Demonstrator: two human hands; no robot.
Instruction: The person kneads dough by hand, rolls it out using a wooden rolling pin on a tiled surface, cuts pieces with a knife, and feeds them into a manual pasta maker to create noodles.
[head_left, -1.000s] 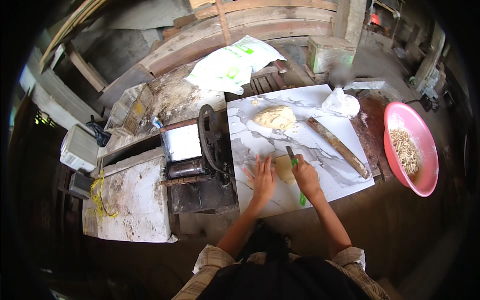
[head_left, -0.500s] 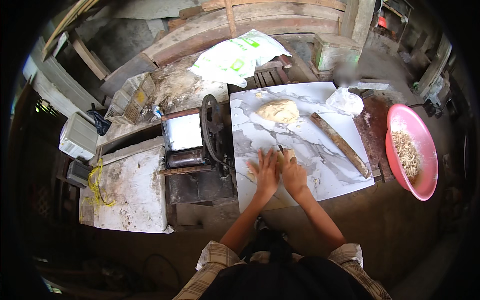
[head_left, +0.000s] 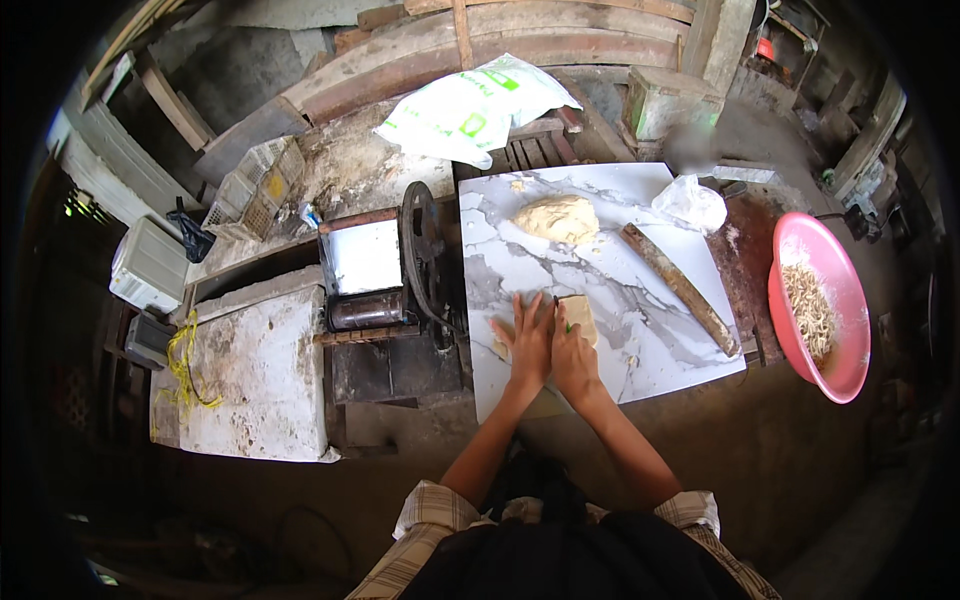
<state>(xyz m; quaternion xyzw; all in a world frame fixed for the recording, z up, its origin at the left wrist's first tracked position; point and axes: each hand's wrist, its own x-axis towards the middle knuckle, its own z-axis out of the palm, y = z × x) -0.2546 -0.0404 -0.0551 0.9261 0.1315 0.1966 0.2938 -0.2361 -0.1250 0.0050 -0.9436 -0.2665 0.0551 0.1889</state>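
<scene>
On the marble-patterned board (head_left: 640, 290), my left hand (head_left: 527, 345) lies flat with fingers spread over a flattened piece of dough, mostly hidden beneath it. Close beside it, my right hand (head_left: 573, 358) is closed around a knife (head_left: 569, 327), of which a bit of green handle shows; most of the blade is hidden. A flat slab of pale dough (head_left: 580, 312) lies just beyond and right of the right fingers. Farther back sits a larger lump of dough (head_left: 558, 219). A long wooden rolling pin (head_left: 680, 288) rests diagonally to the right.
Left of the board stands a hand-cranked roller machine (head_left: 365, 270) with a large wheel. A pink basin (head_left: 850, 290) of short pale strips is at the right. A clear plastic bag (head_left: 690, 204) lies at the board's far corner, and a white-green sack (head_left: 475, 110) behind it.
My right hand has drawn slightly nearer and left, against the left hand, uncovering more of the dough slab. The left hand stays nearly in place. The view has shifted slightly.
</scene>
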